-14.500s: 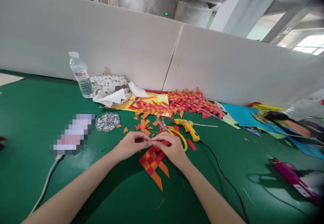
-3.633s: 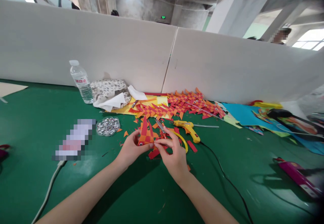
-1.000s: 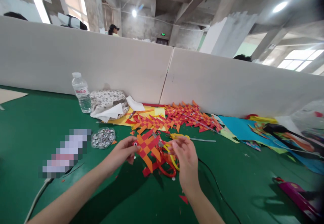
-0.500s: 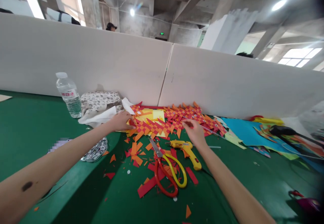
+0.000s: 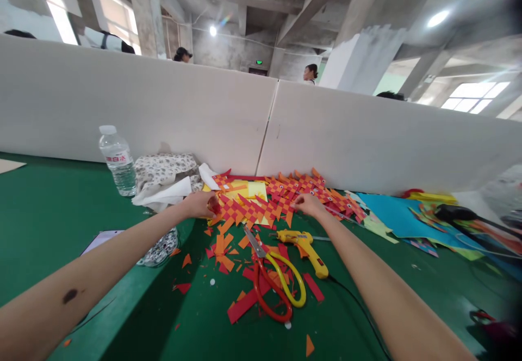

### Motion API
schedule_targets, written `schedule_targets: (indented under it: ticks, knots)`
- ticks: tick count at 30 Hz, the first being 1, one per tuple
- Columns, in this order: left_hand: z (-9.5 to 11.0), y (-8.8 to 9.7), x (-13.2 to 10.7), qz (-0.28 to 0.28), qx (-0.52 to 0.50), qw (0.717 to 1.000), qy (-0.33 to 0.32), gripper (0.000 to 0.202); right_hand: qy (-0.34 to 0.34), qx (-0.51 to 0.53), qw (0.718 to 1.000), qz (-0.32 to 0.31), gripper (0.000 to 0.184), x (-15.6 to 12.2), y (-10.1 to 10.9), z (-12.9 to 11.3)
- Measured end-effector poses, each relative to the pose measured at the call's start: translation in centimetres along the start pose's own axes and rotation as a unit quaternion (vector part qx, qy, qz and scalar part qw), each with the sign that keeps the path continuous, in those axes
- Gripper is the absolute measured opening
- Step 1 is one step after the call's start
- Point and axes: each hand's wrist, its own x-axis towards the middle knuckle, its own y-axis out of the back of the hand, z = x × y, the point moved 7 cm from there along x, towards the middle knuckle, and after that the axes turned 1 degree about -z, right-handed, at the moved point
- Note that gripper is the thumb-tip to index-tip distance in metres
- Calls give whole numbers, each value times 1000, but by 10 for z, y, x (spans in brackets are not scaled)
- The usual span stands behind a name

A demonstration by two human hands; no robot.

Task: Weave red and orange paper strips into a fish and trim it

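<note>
A row of red and orange checkered woven paper fish lies across the middle, over yellow sheets. At the row's left end is my left hand, fingers curled around a red and orange woven piece. Its exact shape is hidden by the fingers. My right hand is at the row's right end, thumb and fingertips pinched together; whether something thin is between them is unclear. More woven fish with small eyes are piled behind. Nearer me are a yellow glue gun and scissors with red and yellow handles.
Orange and red scraps surround the scissors. On the left are a water bottle, a patterned cloth pouch, a bag of googly eyes and a phone. Blue sheets lie right. A white partition stands behind.
The view has tilted up slightly, so the table sits lower. My left hand has curled in more, and my right has shifted slightly left. A person's head now shows above the partition.
</note>
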Motion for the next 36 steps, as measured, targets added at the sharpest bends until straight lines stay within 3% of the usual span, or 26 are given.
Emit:
schedule_targets:
  ticks: [5,12,16,22,25,30,33,36]
  knots:
    - [3,2,-2,9,1,1000,-3,37,58,31,994,85,13,-13,26,-18]
    - [16,12,-18,84,-21,996,-25,23,128,61,966,217,8,-38,61,-42]
    - [15,16,-24,78,-70,994,-40,8,136,113,961,212,8,-44,69,-45]
    - [6,12,-21,72,-133,988,-37,24,133,243,944,178,11,-48,65,-62]
    - [0,18,-19,88,-137,986,-24,29,130,313,919,200,17,-51,75,-76]
    - [-15,52,-30,166,-155,974,-7,28,123,464,851,214,24,-54,104,-92]
    - [-26,68,-42,231,-213,949,27,29,125,544,808,188,25,-57,112,-97]
    - [-28,65,-45,249,-292,922,60,34,117,599,776,160,23,-61,110,-97]
